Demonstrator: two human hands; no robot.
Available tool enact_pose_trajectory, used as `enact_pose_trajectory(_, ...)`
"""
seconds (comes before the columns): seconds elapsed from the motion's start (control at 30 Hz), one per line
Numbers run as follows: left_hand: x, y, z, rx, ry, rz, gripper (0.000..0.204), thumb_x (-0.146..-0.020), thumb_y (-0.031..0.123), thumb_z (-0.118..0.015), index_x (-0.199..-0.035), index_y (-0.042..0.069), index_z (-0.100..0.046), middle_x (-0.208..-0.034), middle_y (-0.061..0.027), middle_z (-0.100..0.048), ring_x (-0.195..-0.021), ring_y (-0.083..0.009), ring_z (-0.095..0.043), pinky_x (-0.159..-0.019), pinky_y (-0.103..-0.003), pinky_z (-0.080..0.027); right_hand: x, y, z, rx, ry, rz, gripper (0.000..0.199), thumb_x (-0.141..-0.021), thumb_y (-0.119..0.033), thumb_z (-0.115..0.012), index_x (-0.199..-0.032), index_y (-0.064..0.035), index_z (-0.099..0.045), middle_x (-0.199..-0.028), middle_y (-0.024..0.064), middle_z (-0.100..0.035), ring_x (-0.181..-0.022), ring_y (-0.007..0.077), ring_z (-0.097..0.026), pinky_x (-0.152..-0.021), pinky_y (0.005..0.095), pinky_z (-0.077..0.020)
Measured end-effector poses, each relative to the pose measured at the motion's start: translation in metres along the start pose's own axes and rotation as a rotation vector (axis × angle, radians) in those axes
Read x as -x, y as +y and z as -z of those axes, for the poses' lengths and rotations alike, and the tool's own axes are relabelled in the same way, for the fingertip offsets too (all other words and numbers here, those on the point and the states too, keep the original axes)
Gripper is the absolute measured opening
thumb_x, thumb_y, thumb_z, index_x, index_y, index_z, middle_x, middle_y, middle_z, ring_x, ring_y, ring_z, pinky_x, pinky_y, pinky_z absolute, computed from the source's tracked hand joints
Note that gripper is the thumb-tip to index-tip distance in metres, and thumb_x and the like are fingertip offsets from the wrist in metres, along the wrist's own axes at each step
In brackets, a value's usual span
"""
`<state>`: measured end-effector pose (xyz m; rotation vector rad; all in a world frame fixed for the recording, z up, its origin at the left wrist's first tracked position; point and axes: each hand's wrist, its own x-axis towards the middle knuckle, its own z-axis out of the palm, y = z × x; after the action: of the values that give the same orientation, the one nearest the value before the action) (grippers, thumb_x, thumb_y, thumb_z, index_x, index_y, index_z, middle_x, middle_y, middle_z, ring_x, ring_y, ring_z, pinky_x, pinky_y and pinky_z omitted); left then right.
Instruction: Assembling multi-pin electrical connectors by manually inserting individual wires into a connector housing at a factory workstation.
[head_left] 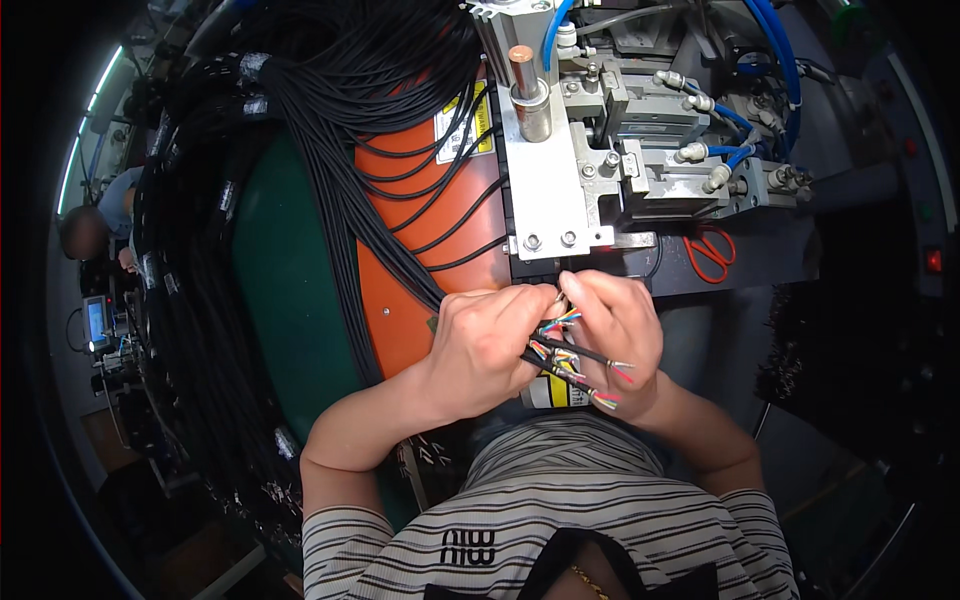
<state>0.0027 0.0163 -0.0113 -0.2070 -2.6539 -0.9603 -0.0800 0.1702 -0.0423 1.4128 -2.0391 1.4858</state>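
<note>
My left hand [485, 340] is closed round several black cables [588, 353], whose ends stick out to the right below its fingers. From the stripped ends fan thin coloured wires [606, 400] in red, yellow, blue and white. My right hand [622, 325] is pinched, its thumb and forefinger meeting the left fingertips just in front of the metal fixture. Between the fingertips shows something small and thin that I cannot make out. The cable ends pass in front of the right palm.
Ahead stands a metal fixture [545, 200] with pneumatic cylinders [660, 120] and blue air hoses [789, 60]. Red-handled scissors [710, 255] lie to its right. A large bundle of black cables [325, 190] crosses an orange panel [425, 320] and green surface [285, 260] at left. Another person [118, 200] is far left.
</note>
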Motion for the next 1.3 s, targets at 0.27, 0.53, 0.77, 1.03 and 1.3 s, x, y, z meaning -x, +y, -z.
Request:
enact_pose_trajectory(0.27, -0.001, 0.005, 0.003, -0.042, -0.012, -0.038, 0.03, -0.064, 0.0, -0.069, -0.092, 0.001, -0.06, -0.071, -0.0094, -0.059, -0.06, -0.0279, -0.062, -0.052, -0.036, -0.047, 0.001, 0.005, 0.017, -0.911, -0.127, -0.695, 0.02, -0.094, 0.002, -0.055, -0.111, 0.0059, -0.066, -0.102, 0.0137, -0.064, -0.079, 0.014, -0.063, -0.069, 0.0256, -0.0508)
enact_pose_trajectory(0.53, -0.005, -0.007, 0.008, 0.338, -0.107, 0.082, 0.014, -0.084, 0.005, -0.067, -0.096, 0.0, -0.063, -0.078, -0.0122, -0.067, -0.062, -0.0243, -0.066, -0.055, -0.031, -0.05, -0.005, 0.015, 0.02, -1.042, -0.212, -0.788, 0.016, -0.093, 0.003, -0.058, -0.105, 0.0057, -0.068, -0.094, 0.0114, -0.065, -0.068, 0.011, -0.063, -0.056, 0.0212, -0.0485)
enact_pose_trajectory(0.77, 0.005, -0.001, 0.003, 0.112, -0.17, 0.096, 0.028, -0.078, 0.006, -0.071, -0.104, -0.001, -0.063, -0.076, -0.0102, -0.064, -0.061, -0.0241, -0.064, -0.055, -0.032, -0.05, -0.015, 0.01, 0.028, -0.271, -0.299, -0.382, 0.008, -0.085, 0.0, -0.065, -0.091, 0.0019, -0.068, -0.082, 0.009, -0.063, -0.057, 0.015, -0.06, -0.05, 0.027, -0.0463)
enact_pose_trajectory(1.03, 0.004, 0.001, 0.001, -0.257, -0.096, -0.108, 0.057, -0.063, 0.014, -0.072, -0.116, -0.003, -0.061, -0.09, -0.0098, -0.058, -0.075, -0.0237, -0.062, -0.059, -0.035, -0.05, -0.022, 0.01, 0.03, 0.204, -0.442, -0.177, 0.006, -0.078, -0.004, -0.067, -0.078, -0.002, -0.062, -0.073, 0.0084, -0.056, -0.054, 0.0273, -0.058, -0.048, 0.0362, -0.0448)
enact_pose_trajectory(1.3, -0.001, 0.004, 0.003, -0.276, -0.142, -0.146, 0.051, -0.068, 0.008, -0.065, -0.117, -0.003, -0.063, -0.083, -0.0067, -0.052, -0.069, -0.0206, -0.056, -0.055, -0.031, -0.047, -0.016, 0.013, 0.025, 0.17, -0.363, -0.171, 0.005, -0.079, -0.003, -0.067, -0.08, -0.0012, -0.062, -0.074, 0.0091, -0.056, -0.054, 0.0277, -0.058, -0.048, 0.0363, -0.0452)
